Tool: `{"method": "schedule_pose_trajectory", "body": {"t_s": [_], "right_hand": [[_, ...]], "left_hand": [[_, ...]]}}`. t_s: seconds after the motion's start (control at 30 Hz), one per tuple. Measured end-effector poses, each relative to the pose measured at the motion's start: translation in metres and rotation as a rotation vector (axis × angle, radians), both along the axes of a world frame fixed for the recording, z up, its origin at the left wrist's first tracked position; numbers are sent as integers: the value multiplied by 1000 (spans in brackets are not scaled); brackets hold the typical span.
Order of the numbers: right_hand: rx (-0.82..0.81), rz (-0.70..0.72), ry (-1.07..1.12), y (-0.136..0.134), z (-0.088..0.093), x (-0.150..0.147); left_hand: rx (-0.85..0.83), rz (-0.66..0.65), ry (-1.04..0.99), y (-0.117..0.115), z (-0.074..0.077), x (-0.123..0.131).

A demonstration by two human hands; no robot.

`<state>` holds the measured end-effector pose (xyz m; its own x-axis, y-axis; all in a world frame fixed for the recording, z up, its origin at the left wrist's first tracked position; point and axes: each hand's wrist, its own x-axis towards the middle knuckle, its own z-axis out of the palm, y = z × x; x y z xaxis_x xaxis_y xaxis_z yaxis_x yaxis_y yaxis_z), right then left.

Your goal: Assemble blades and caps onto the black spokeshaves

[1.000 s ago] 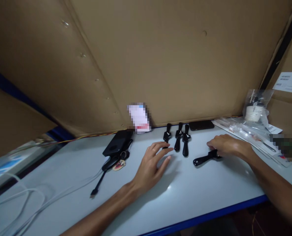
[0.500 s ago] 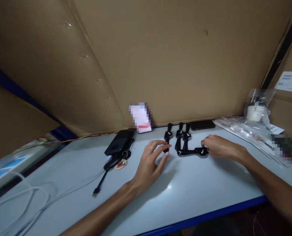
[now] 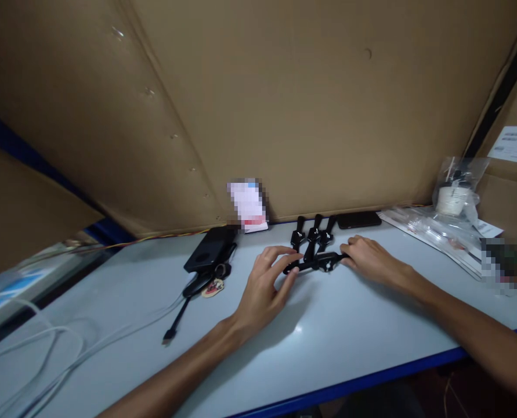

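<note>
Three glossy black watch-like pieces with straps stand side by side near the table's back edge: a left one [image 3: 297, 237], a middle one [image 3: 314, 234] and a right one [image 3: 326, 237]. In front of them a fourth black watch [image 3: 326, 262] lies crosswise. My right hand [image 3: 365, 255] pinches its right strap end. My left hand [image 3: 269, 284] is curved with thumb and fingers apart around the crosswise watch's left end; whether it touches is unclear.
A lit phone [image 3: 249, 206] leans on the cardboard wall [image 3: 284, 116]. Left of my left hand lie a black device [image 3: 210, 249] and a short cable [image 3: 175, 322]. A dark phone [image 3: 359, 220] and plastic bags [image 3: 436, 229] are at the back right, with a white cup [image 3: 452, 200].
My right hand has moved left with the crosswise watch, whose left end now reaches my left hand's fingers. The middle and right watches have shifted slightly left. My left hand has barely moved.
</note>
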<state>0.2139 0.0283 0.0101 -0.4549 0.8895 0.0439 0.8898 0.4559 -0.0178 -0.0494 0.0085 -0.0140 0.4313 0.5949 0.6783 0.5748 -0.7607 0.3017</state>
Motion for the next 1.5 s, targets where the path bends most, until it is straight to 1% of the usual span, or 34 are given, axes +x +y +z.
{"method": "schedule_pose_trajectory", "body": {"t_s": [0.1, 0.17, 0.23, 0.33, 0.4, 0.47, 0.53, 0.6, 0.73, 0.83, 0.97, 1.07, 1.2, 1.5], "right_hand": [[40, 37, 47, -3, -12, -14], [44, 72, 65, -6, -14, -16], [31, 105, 73, -10, -10, -13], [10, 130, 66, -15, 4, -5], [52, 112, 63, -19, 13, -4], [129, 113, 85, -23, 16, -8], [193, 148, 126, -28, 11, -18], [219, 177, 157, -32, 0, -27], [178, 154, 200, -34, -25, -37], [154, 156, 275, -31, -33, -37], [137, 136, 359, -27, -33, -35], [94, 118, 381, -26, -30, -33], [74, 96, 388, -26, -30, -32], [128, 141, 370, -24, -35, -34]], "left_hand": [[-45, 0, 27, 3, -3, -1], [-85, 5, 64, 5, -5, -1], [-120, 3, 97, 6, -8, -2], [-160, -22, 134, 6, -10, -2], [-177, -47, 159, 5, -11, -2], [-193, -71, 207, 3, -10, -1], [-203, -88, 292, 0, -8, 1], [-208, -86, 392, -4, -5, 4], [-287, -19, 562, -9, -2, 9], [-315, 49, 609, -12, -2, 11], [-327, 121, 626, -12, -1, 12], [-330, 148, 633, -11, 2, 11], [-326, 146, 636, -10, 4, 11], [-306, 95, 637, -10, 3, 10]]}}
